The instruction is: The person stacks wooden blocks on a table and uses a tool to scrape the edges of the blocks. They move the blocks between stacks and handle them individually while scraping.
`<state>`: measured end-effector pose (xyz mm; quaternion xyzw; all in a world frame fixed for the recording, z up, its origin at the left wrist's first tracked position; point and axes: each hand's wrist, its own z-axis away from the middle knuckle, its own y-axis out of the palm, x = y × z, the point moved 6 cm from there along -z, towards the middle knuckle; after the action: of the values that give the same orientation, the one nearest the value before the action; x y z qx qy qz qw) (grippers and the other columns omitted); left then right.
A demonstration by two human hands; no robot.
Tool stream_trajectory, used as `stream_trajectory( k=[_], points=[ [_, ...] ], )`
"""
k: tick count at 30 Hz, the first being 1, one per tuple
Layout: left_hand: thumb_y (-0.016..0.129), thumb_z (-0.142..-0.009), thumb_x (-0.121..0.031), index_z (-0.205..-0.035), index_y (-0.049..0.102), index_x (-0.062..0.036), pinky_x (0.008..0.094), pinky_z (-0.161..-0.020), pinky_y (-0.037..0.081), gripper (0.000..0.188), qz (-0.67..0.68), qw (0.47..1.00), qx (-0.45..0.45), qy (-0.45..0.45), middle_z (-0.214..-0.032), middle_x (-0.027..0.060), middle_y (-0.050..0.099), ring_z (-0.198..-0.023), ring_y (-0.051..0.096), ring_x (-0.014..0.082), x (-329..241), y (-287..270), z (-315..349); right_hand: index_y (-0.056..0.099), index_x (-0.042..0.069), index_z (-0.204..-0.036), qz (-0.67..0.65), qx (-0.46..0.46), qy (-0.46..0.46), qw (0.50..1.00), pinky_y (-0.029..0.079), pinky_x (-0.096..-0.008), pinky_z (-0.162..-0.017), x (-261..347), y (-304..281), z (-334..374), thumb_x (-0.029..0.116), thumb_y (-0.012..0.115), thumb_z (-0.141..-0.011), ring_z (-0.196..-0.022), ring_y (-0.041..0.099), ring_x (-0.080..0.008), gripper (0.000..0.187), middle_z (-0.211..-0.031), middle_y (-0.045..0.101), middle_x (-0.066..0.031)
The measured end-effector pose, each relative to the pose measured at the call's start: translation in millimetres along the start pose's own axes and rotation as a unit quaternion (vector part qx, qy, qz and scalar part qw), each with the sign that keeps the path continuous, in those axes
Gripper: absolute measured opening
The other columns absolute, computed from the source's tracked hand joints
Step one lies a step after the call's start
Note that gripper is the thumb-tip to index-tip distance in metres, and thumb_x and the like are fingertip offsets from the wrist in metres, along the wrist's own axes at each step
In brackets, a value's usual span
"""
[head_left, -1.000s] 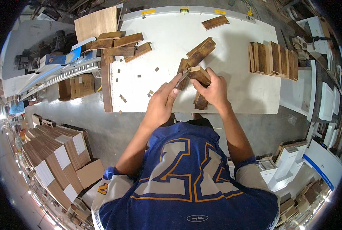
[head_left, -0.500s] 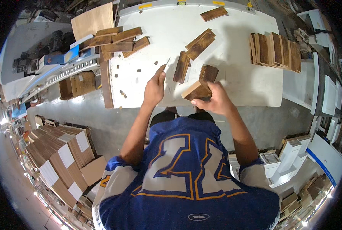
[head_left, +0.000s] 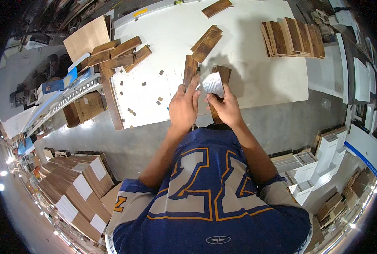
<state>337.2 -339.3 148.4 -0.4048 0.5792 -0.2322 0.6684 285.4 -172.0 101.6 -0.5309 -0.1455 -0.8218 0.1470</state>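
My right hand [head_left: 225,106] grips a small brown wood board [head_left: 214,86], its bright, finely lined pale face turned up; I cannot tell whether that face is a label or lit bare wood. Close to its left edge is my left hand [head_left: 185,103], fingers closed around a slim pale-tipped tool [head_left: 198,86] that looks like a knife; a speck of blue shows by the palm. Just beyond my hands lies a dark wood board [head_left: 224,73] on the white table [head_left: 256,91]. Farther off, another board [head_left: 190,67] touches two overlapping boards [head_left: 207,44].
A row of leaning boards [head_left: 292,38] stands at the far right of the table. At the left, a loose pile of boards [head_left: 120,53] lies near a metal rail [head_left: 76,95]. Small dark chips [head_left: 144,84] are scattered on the tabletop. Stacked panels [head_left: 76,182] stand on the floor behind left.
My hands have come together, the left moving right with its tool toward the board. The right hand has turned the board so its pale face points up. The view has shifted slightly.
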Motion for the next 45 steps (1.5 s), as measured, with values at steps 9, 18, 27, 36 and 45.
stream_trajectory(
  k=[9,18,27,36,45],
  points=[
    [0.068,-0.105,-0.060,-0.161,0.053,-0.0085,0.0591,-0.088,0.062,0.077,-0.038,0.983,0.038,-0.173,-0.135,0.0271,0.064,-0.109,0.074,0.0499,115,90,-67,0.058,-0.006,-0.130,0.157,-0.227,-0.054,0.960,0.054,-0.0512,-0.104,-52,-44,-18,0.028,0.098,-0.085,-0.119,0.067,-0.0339,0.069,-0.123,0.068,-0.0213],
    [0.087,-0.085,-0.060,-0.147,0.057,0.0037,0.0562,-0.092,0.063,0.094,-0.063,0.975,0.067,-0.204,-0.134,0.0245,0.064,-0.112,0.075,0.0469,129,123,-72,0.040,-0.005,-0.159,0.408,-0.334,-0.030,0.849,0.038,-0.0602,-0.121,-86,-26,-70,0.036,0.096,-0.079,-0.143,0.044,-0.0498,0.106,-0.154,0.047,-0.0305],
    [0.080,-0.099,-0.050,-0.127,0.071,0.0040,0.0405,-0.082,0.059,0.062,0.303,0.913,0.038,-0.270,-0.114,0.0128,0.076,-0.094,0.073,0.0250,116,55,-22,0.052,0.009,-0.163,0.119,-0.023,-0.137,0.983,0.039,-0.0518,-0.127,-21,7,-56,0.022,0.084,-0.094,-0.154,0.046,-0.0389,0.078,-0.169,0.046,-0.0147],
    [0.059,-0.111,-0.064,-0.152,0.061,-0.0144,0.0410,-0.085,0.064,0.064,0.717,0.565,0.172,-0.371,-0.126,0.0111,0.071,-0.105,0.072,0.0239,28,23,1,0.049,0.020,-0.170,0.367,0.156,-0.432,0.809,0.039,-0.0564,-0.133,55,45,-20,0.046,0.091,-0.087,-0.162,0.041,-0.0357,0.097,-0.176,0.043,-0.0106],
    [0.050,-0.120,-0.032,-0.159,0.054,-0.0041,0.0483,-0.083,0.059,0.048,0.205,0.977,-0.061,0.030,-0.111,0.0195,0.071,-0.094,0.073,0.0360,-13,-57,18,0.075,-0.001,-0.121,0.100,0.014,-0.199,0.975,0.063,-0.0409,-0.076,51,21,-37,0.025,0.078,-0.103,-0.081,0.081,-0.0297,0.031,-0.092,0.082,-0.0138]
  ],
)
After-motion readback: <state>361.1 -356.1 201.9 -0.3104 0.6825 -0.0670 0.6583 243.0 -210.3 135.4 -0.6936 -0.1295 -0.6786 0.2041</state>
